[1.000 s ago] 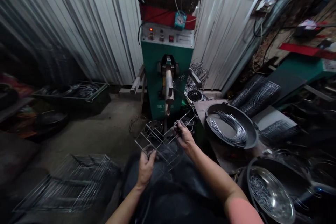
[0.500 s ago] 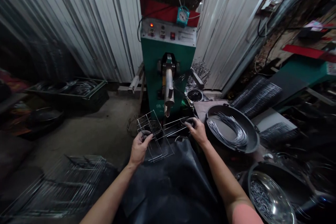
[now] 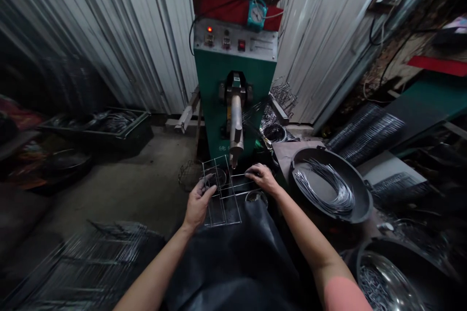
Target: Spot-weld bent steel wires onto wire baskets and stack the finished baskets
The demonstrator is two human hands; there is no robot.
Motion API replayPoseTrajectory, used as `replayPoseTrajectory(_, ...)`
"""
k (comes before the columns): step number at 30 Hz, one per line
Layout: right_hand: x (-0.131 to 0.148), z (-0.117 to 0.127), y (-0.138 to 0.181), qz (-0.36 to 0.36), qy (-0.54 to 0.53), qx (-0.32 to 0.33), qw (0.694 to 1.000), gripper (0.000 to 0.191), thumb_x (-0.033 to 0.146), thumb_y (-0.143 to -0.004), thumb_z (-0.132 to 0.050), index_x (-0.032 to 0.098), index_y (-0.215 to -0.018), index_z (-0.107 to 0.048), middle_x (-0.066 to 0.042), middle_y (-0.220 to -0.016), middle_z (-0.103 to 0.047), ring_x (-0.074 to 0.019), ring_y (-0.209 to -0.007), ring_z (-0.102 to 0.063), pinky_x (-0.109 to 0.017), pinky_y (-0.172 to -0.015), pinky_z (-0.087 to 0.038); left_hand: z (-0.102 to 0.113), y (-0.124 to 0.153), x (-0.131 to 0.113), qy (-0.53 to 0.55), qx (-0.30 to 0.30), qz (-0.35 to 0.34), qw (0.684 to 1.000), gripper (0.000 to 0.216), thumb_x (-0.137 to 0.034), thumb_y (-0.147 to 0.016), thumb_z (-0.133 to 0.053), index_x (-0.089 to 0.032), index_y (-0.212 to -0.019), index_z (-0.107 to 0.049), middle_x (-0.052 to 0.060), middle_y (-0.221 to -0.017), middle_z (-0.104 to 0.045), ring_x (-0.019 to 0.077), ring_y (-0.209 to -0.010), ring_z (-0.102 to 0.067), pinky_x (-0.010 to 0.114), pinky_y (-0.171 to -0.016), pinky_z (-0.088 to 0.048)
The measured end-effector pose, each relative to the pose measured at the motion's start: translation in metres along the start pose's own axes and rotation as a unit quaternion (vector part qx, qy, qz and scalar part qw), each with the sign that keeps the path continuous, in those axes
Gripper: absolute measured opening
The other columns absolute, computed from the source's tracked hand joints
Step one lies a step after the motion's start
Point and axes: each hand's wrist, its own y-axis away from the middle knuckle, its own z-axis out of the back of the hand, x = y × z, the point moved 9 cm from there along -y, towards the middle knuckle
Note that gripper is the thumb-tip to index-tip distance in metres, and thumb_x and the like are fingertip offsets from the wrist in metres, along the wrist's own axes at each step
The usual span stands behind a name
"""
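My left hand [image 3: 197, 204] is closed on the left side of a wire rack [image 3: 222, 223], a grid of thin metal rods tilted above my lap. A wire piece [image 3: 233, 187] with thin, roughly parallel rods reaches from the grid to the right. The fingers of my right hand [image 3: 261, 179] are pinched on the far end of that wire piece. Just above and beyond the rack is the rounded metal arm [image 3: 237, 119] of a green machine [image 3: 211, 77], its tip pointing down. Whether the wire touches that tip I cannot tell.
On my right, a black pan [image 3: 359, 206] holds bent wires [image 3: 341, 194]; nearer stands a shiny metal bowl [image 3: 396, 284] of small metal pieces. Stacked wire racks [image 3: 98, 262] lie at lower left. A bin [image 3: 134, 129] of metal parts stands farther left. A dark apron [image 3: 233, 267] covers my lap.
The wire rack has turned more upright and moved slightly right. My right hand has come left, closer to the grid, with the wire piece. The camera view has shifted slightly.
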Motion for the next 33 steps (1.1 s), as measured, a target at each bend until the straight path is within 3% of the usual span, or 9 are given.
replayPoseTrajectory(10, -0.015, 0.002, -0.016, -0.009, 0.074, 0.018, 0.997, 0.023, 0.040, -0.083, -0.057, 0.021, -0.076, -0.067, -0.002, -0.078, -0.067, -0.0165, -0.083, -0.055, -0.036, -0.083, -0.026, -0.016, -0.016, 0.015, 0.082, -0.005, 0.058, 0.995, 0.055, -0.026, -0.056, -0.076, -0.017, -0.108, -0.061, 0.000, -0.079, -0.063, 0.0077, -0.068, -0.053, 0.019, -0.067, -0.041)
replayPoseTrajectory(33, -0.023, 0.006, -0.032, -0.024, 0.101, 0.035, 0.994, 0.019, 0.036, -0.082, -0.059, 0.021, -0.073, -0.066, -0.001, -0.079, -0.068, -0.0173, -0.083, -0.055, -0.036, -0.083, -0.026, -0.024, -0.027, 0.013, 0.130, -0.014, 0.099, 0.986, 0.051, -0.021, -0.049, -0.080, -0.015, -0.098, -0.065, -0.001, -0.071, -0.064, 0.0056, -0.061, -0.054, 0.016, -0.061, -0.043)
